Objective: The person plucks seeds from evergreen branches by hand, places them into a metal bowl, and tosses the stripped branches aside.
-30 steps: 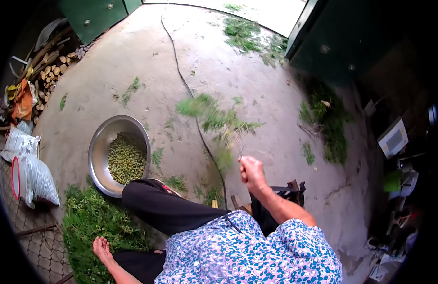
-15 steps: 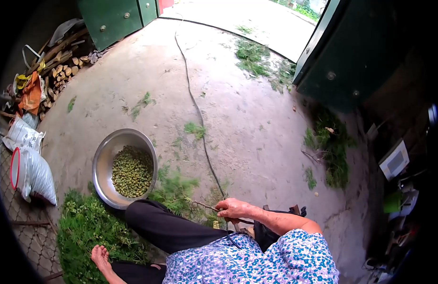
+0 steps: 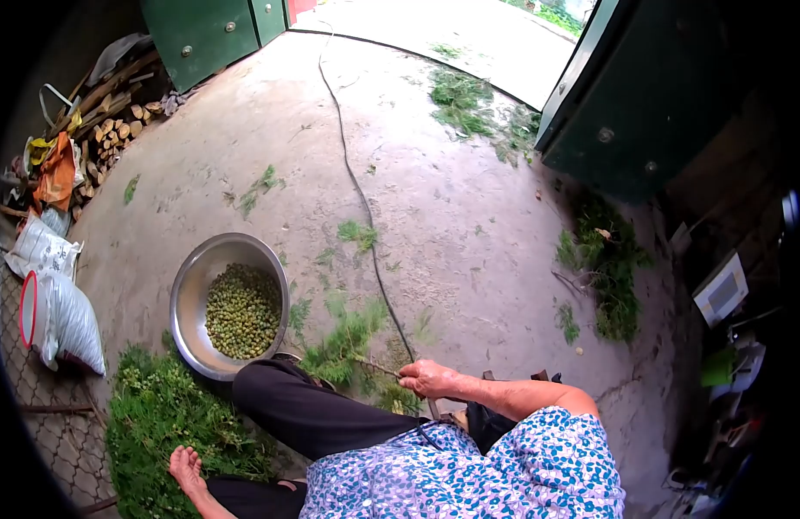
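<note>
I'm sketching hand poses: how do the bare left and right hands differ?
The bare left hand is open and empty; the bare right hand is closed around the thin brown stem of a green leafy branch. The left shows against a dense green leafy heap; the right is farther from it. Neither wears a glove.

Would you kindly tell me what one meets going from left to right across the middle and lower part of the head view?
Bulging white sack, metal basin of small green fruits, leafy branch, right hand, heap of greenery, white panel.
</note>
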Motion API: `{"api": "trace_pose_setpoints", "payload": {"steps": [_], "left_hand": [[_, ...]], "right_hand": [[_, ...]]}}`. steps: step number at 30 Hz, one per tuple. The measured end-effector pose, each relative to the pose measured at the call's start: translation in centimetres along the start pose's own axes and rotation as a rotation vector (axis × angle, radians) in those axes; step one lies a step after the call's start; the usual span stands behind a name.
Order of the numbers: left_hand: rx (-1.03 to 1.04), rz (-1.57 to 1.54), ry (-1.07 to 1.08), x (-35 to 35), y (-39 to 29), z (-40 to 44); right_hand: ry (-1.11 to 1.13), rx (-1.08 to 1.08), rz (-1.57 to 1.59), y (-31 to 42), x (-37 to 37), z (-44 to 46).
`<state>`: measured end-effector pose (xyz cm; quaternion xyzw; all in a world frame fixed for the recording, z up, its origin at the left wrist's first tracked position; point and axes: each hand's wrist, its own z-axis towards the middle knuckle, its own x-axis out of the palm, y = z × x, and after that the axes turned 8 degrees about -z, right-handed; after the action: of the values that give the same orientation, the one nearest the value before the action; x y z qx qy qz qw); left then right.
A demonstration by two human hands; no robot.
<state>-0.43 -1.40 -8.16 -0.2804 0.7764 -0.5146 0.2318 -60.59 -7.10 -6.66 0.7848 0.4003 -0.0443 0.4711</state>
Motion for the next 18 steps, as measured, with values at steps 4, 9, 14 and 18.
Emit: {"api": "trace_pose_setpoints", "payload": {"steps": [4, 9, 14, 18], "left_hand": [[-0.007, -0.003, 0.011, -0.2, 0.0, 0.1], [0.004, -0.004, 0.011, -0.2, -0.1, -0.2], [-0.002, 0.014, -0.016, 0.4, -0.8, -1.1], [-0.018, 0.031, -0.037, -0.4, 0.0, -0.5]], "right_hand": [[0.046, 0.18, 0.204, -0.5, 0.4, -0.1], [-0.377, 0.258, 0.35, -0.5, -5.5, 1.2], [-1.267, -0.237, -0.004, -1.1, -26.0, 1.2], [-1.801, -0.213, 0.029, 1.0, -41.2, 0.6]]}}
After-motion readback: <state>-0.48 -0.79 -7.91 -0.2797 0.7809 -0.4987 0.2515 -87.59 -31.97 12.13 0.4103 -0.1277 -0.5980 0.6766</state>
